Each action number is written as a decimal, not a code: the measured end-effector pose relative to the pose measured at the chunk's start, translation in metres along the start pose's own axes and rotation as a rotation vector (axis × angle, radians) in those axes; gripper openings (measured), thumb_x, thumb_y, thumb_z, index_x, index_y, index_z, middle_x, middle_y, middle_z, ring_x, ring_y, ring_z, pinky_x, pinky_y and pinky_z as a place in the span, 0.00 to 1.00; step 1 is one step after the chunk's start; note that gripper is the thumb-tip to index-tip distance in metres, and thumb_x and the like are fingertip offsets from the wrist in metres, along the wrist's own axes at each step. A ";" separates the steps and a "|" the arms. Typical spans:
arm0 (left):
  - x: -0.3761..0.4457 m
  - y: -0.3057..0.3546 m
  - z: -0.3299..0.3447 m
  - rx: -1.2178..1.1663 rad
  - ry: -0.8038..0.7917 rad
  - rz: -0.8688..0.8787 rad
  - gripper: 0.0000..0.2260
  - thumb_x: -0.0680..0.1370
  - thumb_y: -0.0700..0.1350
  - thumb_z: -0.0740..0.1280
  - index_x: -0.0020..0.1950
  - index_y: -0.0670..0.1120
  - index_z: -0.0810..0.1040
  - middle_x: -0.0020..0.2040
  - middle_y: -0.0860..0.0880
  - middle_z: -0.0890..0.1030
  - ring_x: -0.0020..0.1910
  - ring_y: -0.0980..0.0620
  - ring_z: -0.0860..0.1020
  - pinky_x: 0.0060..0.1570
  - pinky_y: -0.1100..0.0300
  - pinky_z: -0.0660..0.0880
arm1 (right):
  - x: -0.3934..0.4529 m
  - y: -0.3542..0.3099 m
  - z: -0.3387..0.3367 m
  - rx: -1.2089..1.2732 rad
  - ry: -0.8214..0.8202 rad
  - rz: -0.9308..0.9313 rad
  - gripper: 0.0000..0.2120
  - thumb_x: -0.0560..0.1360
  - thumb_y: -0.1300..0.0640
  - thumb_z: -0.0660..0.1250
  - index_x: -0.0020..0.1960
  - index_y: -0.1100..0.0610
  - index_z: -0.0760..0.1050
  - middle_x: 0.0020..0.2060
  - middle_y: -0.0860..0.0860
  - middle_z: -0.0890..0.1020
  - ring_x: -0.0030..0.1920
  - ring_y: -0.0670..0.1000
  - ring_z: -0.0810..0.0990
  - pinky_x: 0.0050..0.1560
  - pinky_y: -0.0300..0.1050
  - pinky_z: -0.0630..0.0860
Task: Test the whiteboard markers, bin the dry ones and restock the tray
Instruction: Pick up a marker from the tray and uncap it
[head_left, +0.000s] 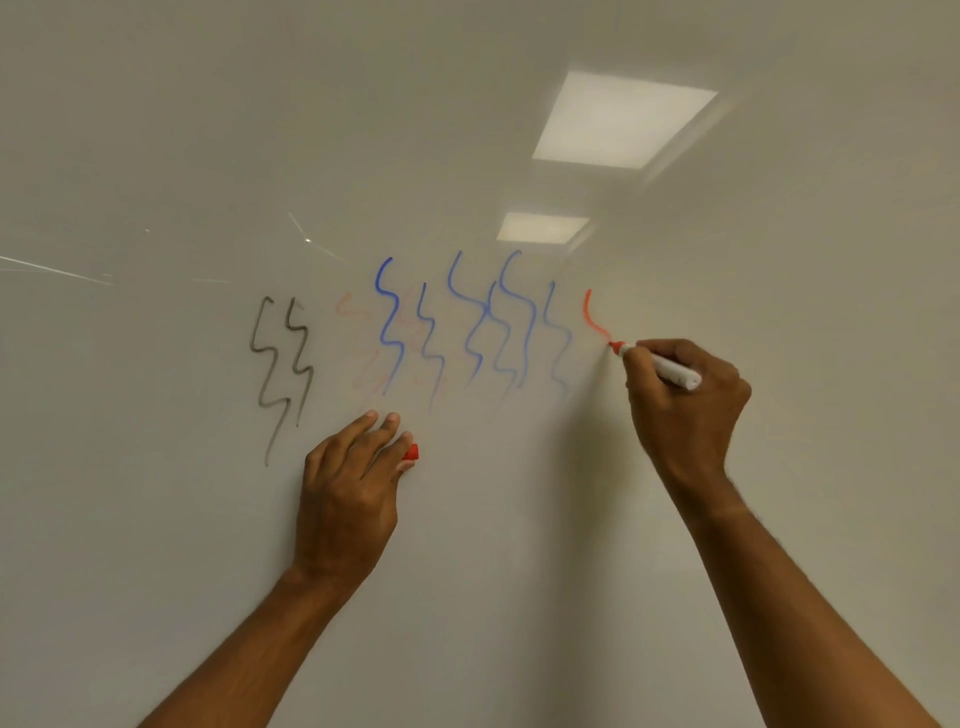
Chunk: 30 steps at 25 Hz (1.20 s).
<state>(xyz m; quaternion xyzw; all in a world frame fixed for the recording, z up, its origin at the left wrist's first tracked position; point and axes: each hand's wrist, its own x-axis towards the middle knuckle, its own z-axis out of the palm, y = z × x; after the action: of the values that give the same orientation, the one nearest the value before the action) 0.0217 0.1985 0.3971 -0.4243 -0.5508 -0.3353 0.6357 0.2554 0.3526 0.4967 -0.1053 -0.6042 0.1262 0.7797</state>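
My right hand (680, 400) grips a white-barrelled red marker (670, 370) and its tip touches the whiteboard (156, 519) at the lower end of a fresh red squiggle (591, 318). My left hand (348, 493) leans flat against the board lower down, with the marker's red cap (411, 452) pinched under its fingers. To the left of the red line run several blue squiggles (488, 317), faint pale red marks (363, 358) and two grey-black zigzags (283, 358).
The glossy board fills the whole view and reflects two ceiling light panels (623, 122) at the upper right. No tray, bin or other markers are in view.
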 end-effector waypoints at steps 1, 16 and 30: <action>0.000 0.001 0.000 0.001 0.002 -0.005 0.10 0.76 0.43 0.68 0.55 0.42 0.83 0.58 0.44 0.81 0.63 0.45 0.75 0.56 0.52 0.69 | -0.010 0.003 -0.007 -0.019 -0.030 0.004 0.04 0.70 0.59 0.71 0.37 0.55 0.83 0.29 0.46 0.82 0.31 0.44 0.80 0.32 0.30 0.69; 0.001 0.003 -0.003 0.012 -0.025 0.005 0.12 0.77 0.44 0.65 0.57 0.41 0.82 0.59 0.43 0.81 0.62 0.44 0.76 0.56 0.51 0.69 | 0.045 0.004 -0.004 0.059 -0.060 -0.010 0.07 0.75 0.56 0.69 0.49 0.56 0.84 0.39 0.47 0.85 0.36 0.44 0.83 0.39 0.38 0.79; 0.001 0.006 -0.005 0.028 -0.038 -0.004 0.13 0.79 0.45 0.63 0.56 0.40 0.82 0.58 0.42 0.81 0.62 0.42 0.76 0.55 0.49 0.69 | 0.015 0.025 -0.051 0.096 -0.132 0.165 0.04 0.72 0.54 0.71 0.42 0.50 0.85 0.35 0.45 0.86 0.38 0.46 0.85 0.40 0.56 0.82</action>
<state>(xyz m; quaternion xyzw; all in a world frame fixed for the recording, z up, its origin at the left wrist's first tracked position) 0.0294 0.1970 0.3964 -0.4206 -0.5682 -0.3206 0.6304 0.3068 0.3801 0.4897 -0.1085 -0.6366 0.2256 0.7294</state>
